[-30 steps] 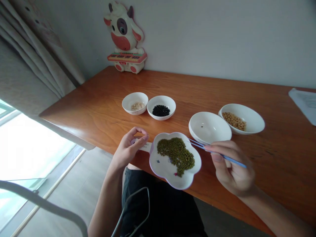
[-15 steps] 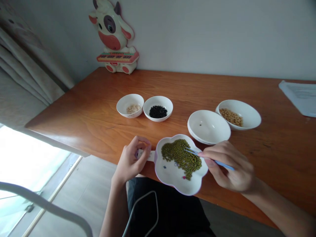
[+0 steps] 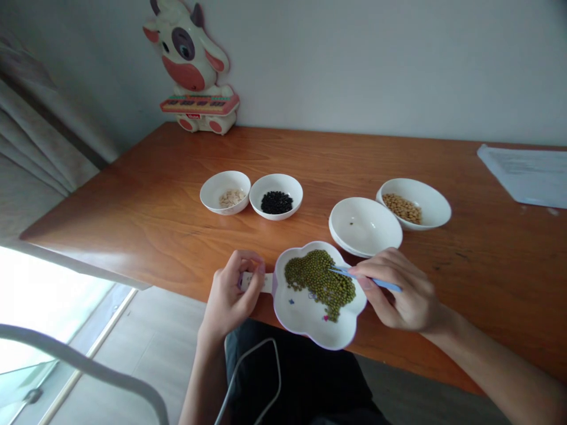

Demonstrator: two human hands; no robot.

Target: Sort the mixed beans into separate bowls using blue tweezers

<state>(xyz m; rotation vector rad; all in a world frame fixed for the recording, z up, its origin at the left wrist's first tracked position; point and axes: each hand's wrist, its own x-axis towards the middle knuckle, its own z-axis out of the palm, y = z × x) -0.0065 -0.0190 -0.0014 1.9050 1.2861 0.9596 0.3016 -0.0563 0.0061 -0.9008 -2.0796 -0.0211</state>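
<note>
While the left hand [image 3: 230,292] pinches the flower-shaped plate's handle [image 3: 257,282] at the table [image 3: 177,224] edge, the right hand [image 3: 398,289] clamps blue tweezers [image 3: 354,275] — tips over the mung beans [image 3: 319,280]; small, hard, likely slippery — best gripped singly, across the middle.

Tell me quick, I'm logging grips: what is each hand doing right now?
Left hand: closed on the plate handle.
Right hand: closed on blue tweezers, tips over the green beans.

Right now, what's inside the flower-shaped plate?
The flower-shaped plate holds a heap of green beans, with the tips of the blue tweezers over them and small printed marks on the bare part. The plate surface beneath the heap is hidden.
</note>
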